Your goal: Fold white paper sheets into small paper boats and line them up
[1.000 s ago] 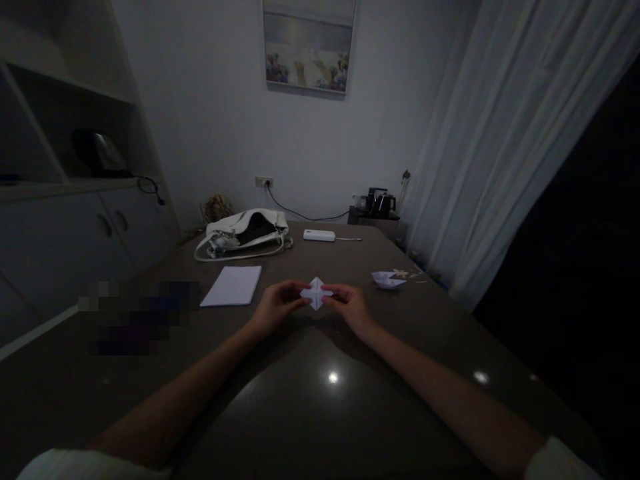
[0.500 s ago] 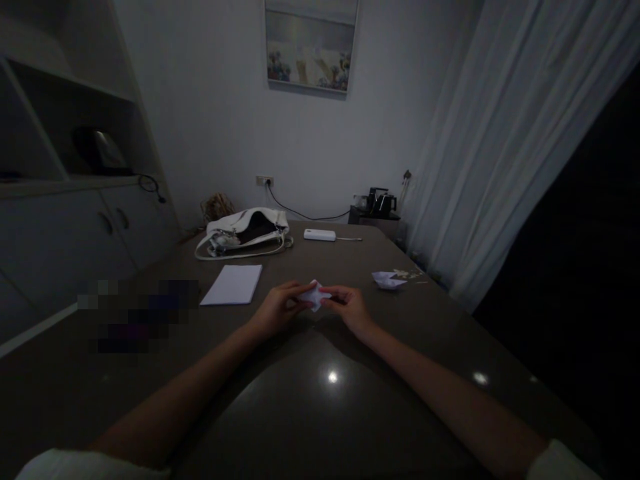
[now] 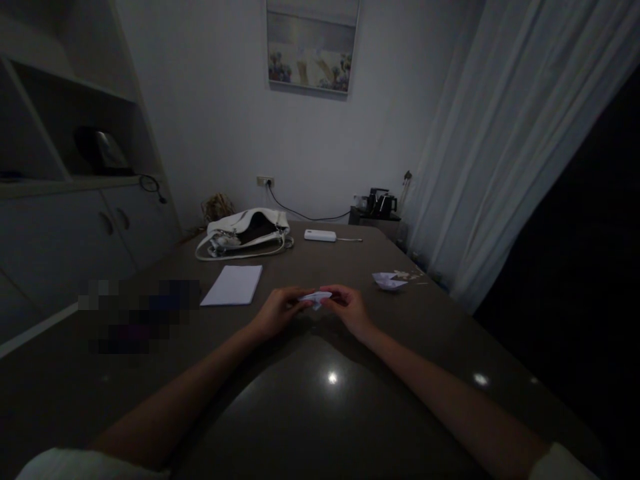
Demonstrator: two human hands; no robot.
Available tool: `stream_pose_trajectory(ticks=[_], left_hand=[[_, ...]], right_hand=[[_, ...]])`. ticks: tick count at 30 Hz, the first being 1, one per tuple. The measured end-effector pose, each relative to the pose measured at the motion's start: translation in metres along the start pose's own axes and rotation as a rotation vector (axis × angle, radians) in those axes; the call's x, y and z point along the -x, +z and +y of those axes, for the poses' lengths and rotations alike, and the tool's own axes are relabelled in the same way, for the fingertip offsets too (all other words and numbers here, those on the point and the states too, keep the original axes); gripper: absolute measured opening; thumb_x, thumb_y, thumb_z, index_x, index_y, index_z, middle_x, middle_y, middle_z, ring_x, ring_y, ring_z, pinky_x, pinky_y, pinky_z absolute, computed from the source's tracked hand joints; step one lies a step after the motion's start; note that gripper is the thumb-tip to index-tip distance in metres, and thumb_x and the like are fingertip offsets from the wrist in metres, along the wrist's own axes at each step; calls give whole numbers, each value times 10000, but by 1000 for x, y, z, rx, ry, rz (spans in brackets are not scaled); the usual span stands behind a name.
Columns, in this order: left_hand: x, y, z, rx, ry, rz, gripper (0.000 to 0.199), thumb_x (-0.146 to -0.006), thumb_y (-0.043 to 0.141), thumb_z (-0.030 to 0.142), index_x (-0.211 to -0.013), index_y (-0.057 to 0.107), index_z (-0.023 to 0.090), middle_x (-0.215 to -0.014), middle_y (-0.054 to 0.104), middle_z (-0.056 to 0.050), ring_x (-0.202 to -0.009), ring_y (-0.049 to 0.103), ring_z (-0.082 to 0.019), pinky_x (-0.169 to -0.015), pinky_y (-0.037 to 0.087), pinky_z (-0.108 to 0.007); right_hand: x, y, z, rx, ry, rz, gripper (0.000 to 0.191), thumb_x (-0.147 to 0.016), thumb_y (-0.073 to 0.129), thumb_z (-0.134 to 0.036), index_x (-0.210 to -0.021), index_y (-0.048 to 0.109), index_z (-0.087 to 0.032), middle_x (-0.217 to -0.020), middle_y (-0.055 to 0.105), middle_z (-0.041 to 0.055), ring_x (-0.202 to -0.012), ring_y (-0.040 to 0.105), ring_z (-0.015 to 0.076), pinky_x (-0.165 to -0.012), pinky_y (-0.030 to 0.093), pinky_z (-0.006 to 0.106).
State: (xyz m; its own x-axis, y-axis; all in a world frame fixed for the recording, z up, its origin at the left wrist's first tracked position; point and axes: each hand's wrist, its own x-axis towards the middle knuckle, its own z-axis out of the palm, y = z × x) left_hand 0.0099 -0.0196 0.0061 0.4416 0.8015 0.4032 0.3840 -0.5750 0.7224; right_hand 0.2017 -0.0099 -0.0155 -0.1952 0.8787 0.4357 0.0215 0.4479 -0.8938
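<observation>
Midway across the table (image 3: pixel 300 413), the left hand (image 3: pixel 277 312) and right hand (image 3: pixel 351 312) pinch opposite sides of a small folded paper (image 3: pixel 317 299), which sits between them; a boat-shaped paper (image 3: pixel 389 283) lies farther right, white sheets (image 3: pixel 233 285) left.

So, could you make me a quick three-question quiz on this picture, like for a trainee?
1. What do the left hand and right hand hold between them?
2. True or false: the white bag lies farther away than the paper stack.
3. Which lies to the right of the right hand?
A) paper stack
B) white bag
C) boat-like paper shape

Key: 1. folded paper; 2. true; 3. C
</observation>
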Motion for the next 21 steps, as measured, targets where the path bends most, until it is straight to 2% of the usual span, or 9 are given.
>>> stream_pose_trajectory(ticks=[4,9,16,21], left_hand=[[0,1,-1,130,-47,-37,414,-823,497,413,-1081,631,118,-791,643,-50,-681,548,-163,-605,426,-234],[-1,1,-4,158,-78,-78,423,-827,467,444,-982,650,96,-625,538,2,-587,477,-129,-529,362,-205],[-1,0,2,188,-98,-95,413,-816,465,466,-632,582,114,-539,479,19,-518,422,-102,-485,320,-194],[1,1,5,230,-135,-133,413,-810,471,479,-655,581,113,-552,489,17,-521,442,-106,-487,326,-196]], right_hand=[[-1,-2,-2,74,-94,49,194,-693,677,-315,-837,693,-185,-899,660,72,-815,621,181,-720,501,292],[-1,0,-2,29,-25,59,197,-696,659,-360,-762,690,-177,-770,686,60,-725,631,193,-682,496,303],[-1,0,3,55,-13,82,253,-728,613,-416,-731,682,-173,-713,673,50,-671,609,179,-629,465,275],[-1,1,1,71,-30,56,251,-739,604,-408,-710,672,-168,-680,652,42,-641,587,166,-601,448,257]])
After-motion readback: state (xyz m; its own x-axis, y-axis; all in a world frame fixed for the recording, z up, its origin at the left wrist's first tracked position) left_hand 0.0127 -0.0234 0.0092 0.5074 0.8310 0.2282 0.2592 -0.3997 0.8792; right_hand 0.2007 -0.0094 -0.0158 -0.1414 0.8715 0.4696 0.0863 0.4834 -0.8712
